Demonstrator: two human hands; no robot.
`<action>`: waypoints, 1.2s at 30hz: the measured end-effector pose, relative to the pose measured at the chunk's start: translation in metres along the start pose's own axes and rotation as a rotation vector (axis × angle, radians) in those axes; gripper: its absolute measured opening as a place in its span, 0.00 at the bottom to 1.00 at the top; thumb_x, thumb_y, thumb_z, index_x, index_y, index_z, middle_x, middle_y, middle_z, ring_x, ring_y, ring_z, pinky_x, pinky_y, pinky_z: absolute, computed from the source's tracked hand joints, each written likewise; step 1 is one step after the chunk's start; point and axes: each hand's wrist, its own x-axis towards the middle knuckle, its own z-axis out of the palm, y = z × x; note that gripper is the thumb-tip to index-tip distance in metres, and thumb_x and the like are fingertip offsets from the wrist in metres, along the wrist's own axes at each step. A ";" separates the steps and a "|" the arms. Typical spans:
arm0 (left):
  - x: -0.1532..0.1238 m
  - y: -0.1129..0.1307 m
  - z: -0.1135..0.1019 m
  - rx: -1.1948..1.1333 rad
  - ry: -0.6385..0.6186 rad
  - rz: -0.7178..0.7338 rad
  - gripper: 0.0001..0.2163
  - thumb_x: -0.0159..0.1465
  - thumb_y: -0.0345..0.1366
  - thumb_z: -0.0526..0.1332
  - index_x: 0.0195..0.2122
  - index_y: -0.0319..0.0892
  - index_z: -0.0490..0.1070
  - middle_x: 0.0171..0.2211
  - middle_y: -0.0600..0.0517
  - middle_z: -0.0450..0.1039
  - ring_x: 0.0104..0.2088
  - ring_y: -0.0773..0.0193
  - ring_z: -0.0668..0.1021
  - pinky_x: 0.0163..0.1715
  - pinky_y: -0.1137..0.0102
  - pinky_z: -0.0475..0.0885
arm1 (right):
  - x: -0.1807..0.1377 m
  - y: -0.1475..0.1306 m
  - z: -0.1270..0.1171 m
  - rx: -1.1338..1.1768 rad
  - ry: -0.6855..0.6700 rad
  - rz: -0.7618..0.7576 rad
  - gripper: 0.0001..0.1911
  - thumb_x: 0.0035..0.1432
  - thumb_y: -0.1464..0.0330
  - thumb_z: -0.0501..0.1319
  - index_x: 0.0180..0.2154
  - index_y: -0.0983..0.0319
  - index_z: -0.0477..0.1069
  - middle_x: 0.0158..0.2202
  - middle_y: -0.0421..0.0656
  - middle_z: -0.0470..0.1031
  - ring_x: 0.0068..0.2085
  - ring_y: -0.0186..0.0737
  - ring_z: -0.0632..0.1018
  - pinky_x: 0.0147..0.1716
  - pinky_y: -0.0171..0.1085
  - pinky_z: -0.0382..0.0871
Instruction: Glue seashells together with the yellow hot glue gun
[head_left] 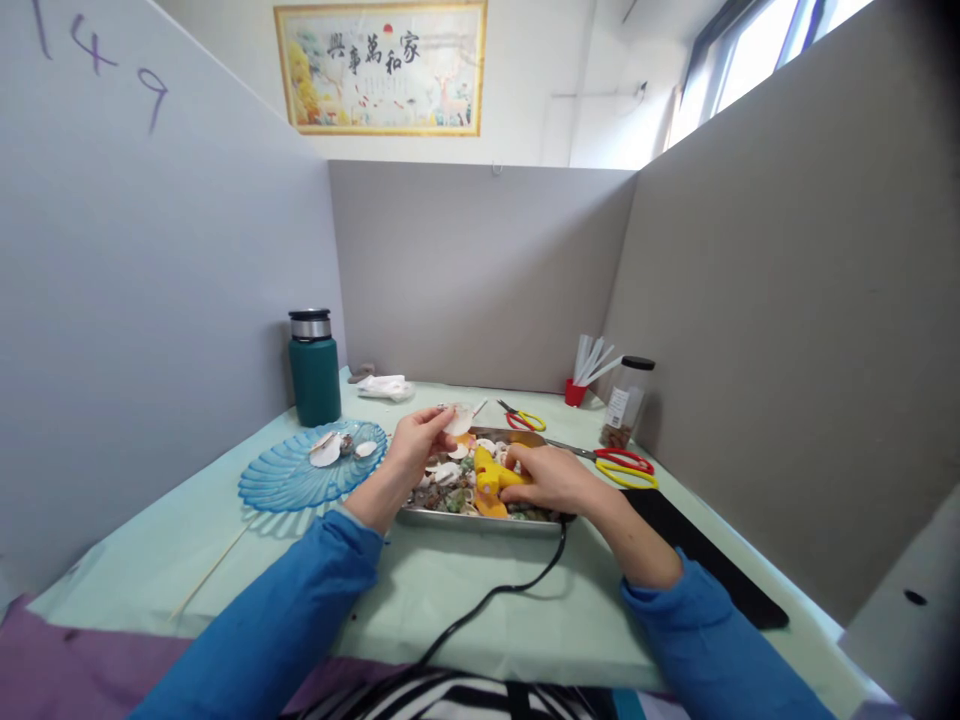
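Pinching a white shell (459, 420) between fingers of the left hand (416, 445), just above the metal tray (480, 521). Clenching a yellow glue gun (491, 480) in the right hand (551, 478), over the tray. Lying beside it on the surface (450, 590), a blue plate (289, 485).

A table (465, 600) under a pale green cover carries a blue glass plate (270, 495), a teal thermos (314, 368) and a metal tray (465, 519). To the right lie red-and-yellow scissors (622, 465), a black mat (712, 560), a clear jar (626, 403) and a red cup (575, 393).
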 end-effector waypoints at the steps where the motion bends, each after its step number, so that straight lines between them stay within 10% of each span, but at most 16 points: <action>1: 0.000 0.000 0.000 0.011 0.014 0.018 0.17 0.47 0.41 0.70 0.32 0.35 0.72 0.21 0.55 0.71 0.16 0.74 0.71 0.20 0.76 0.70 | 0.000 -0.001 0.000 -0.008 0.005 0.008 0.18 0.49 0.54 0.63 0.36 0.59 0.70 0.28 0.42 0.74 0.27 0.39 0.71 0.24 0.33 0.51; 9: 0.005 -0.002 -0.001 0.106 0.122 0.175 0.16 0.48 0.45 0.68 0.30 0.36 0.72 0.21 0.56 0.70 0.16 0.73 0.71 0.19 0.77 0.68 | 0.012 0.015 -0.006 0.266 0.261 0.204 0.15 0.59 0.57 0.53 0.31 0.62 0.67 0.27 0.43 0.72 0.29 0.39 0.71 0.27 0.34 0.56; 17: 0.009 -0.011 -0.005 0.325 0.123 0.348 0.15 0.55 0.46 0.63 0.33 0.38 0.74 0.23 0.54 0.73 0.19 0.70 0.73 0.22 0.77 0.67 | 0.014 -0.004 0.004 1.352 0.468 0.014 0.19 0.53 0.55 0.60 0.42 0.60 0.65 0.23 0.36 0.66 0.24 0.34 0.70 0.27 0.36 0.69; 36: -0.002 -0.003 0.002 0.535 0.182 0.429 0.14 0.58 0.45 0.59 0.34 0.39 0.76 0.20 0.53 0.74 0.22 0.65 0.76 0.26 0.75 0.67 | 0.015 -0.009 0.027 0.640 0.627 0.016 0.13 0.54 0.58 0.61 0.30 0.62 0.72 0.24 0.39 0.72 0.25 0.36 0.72 0.25 0.34 0.67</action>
